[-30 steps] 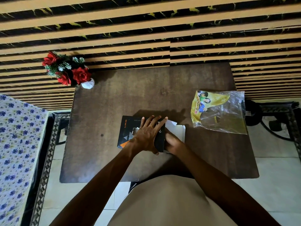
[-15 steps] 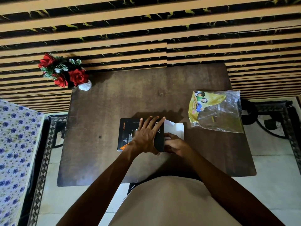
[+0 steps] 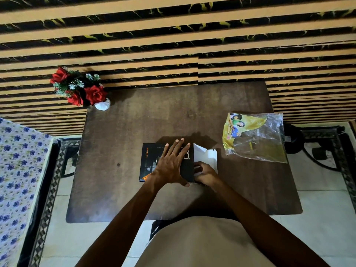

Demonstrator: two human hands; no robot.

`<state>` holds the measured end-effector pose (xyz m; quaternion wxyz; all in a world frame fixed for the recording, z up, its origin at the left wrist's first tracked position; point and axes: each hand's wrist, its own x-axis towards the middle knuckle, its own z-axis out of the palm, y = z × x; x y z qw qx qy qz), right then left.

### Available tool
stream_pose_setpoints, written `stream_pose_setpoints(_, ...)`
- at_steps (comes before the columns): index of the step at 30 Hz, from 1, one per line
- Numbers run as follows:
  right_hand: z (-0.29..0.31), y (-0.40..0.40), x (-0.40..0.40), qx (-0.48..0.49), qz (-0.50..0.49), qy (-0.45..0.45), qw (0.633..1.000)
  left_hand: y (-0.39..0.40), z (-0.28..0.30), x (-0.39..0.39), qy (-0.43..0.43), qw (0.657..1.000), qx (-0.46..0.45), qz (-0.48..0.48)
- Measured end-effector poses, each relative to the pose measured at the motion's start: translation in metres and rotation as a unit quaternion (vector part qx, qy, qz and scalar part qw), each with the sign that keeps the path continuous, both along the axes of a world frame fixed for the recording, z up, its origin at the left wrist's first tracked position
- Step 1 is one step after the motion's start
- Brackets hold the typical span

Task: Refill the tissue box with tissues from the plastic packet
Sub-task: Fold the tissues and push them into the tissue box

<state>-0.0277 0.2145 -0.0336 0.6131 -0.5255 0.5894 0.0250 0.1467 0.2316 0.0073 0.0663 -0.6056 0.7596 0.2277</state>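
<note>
While flat, black tissue box point(image 3: 149, 160), white flaps.

Left hand point(image 3: 172, 165) lies flat, fingers spread; right hand point(image 3: 205, 173) curls in a pinching grip.

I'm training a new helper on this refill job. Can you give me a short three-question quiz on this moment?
1. True or false: the left hand lies flat on the tissue box.
2. Where does the plastic packet lie? A) under the box B) right of the box, apart C) by the flowers
3. Which hand works at the white end flap?

Key: 1 true; 2 B; 3 the right hand.
</note>
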Motion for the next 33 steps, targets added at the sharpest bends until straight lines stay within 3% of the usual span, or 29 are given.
stream_pose_setpoints(7,-0.004,-0.005,0.009,-0.015,0.037,0.030,0.999,-0.001,0.004,-0.004,-0.025,0.999,0.026,0.006)
stream_pose_setpoints(11,-0.002,-0.005,-0.003,-0.011,0.036,0.002,0.999,0.009,0.003,0.005,-0.024,0.999,0.016,0.024)
stream_pose_setpoints(16,-0.001,-0.003,-0.024,-0.049,-0.151,0.045,0.986,0.019,0.001,0.022,0.005,1.000,-0.009,0.016)
stream_pose_setpoints(18,0.006,0.000,-0.031,0.125,-0.097,-0.067,0.985,0.012,0.002,0.023,0.012,1.000,-0.026,0.007)
stream_pose_setpoints(19,0.005,0.006,-0.033,0.151,-0.108,-0.101,0.977,0.007,0.004,0.021,0.022,0.999,-0.032,-0.001)
stream_pose_setpoints(20,0.006,0.009,-0.035,0.164,-0.154,-0.068,0.972,0.002,0.006,0.016,0.033,0.999,-0.035,-0.012)
stream_pose_setpoints(22,0.004,0.024,-0.037,0.098,-0.319,0.030,0.942,-0.009,0.005,0.002,0.039,0.998,-0.024,-0.052)
stream_pose_setpoints(24,0.004,0.038,-0.035,0.146,-0.395,-0.020,0.907,-0.019,0.002,-0.013,0.011,0.996,-0.009,-0.089)
stream_pose_setpoints(26,0.001,0.041,-0.030,0.181,-0.412,-0.044,0.892,-0.023,-0.001,-0.023,-0.010,0.995,-0.003,-0.104)
stream_pose_setpoints(29,0.002,0.042,-0.029,0.124,-0.423,-0.006,0.898,-0.017,-0.006,-0.030,-0.029,0.989,-0.020,-0.143)
stream_pose_setpoints(33,0.007,0.040,-0.029,0.051,-0.430,-0.017,0.901,-0.012,-0.007,-0.034,-0.019,0.992,-0.042,-0.116)
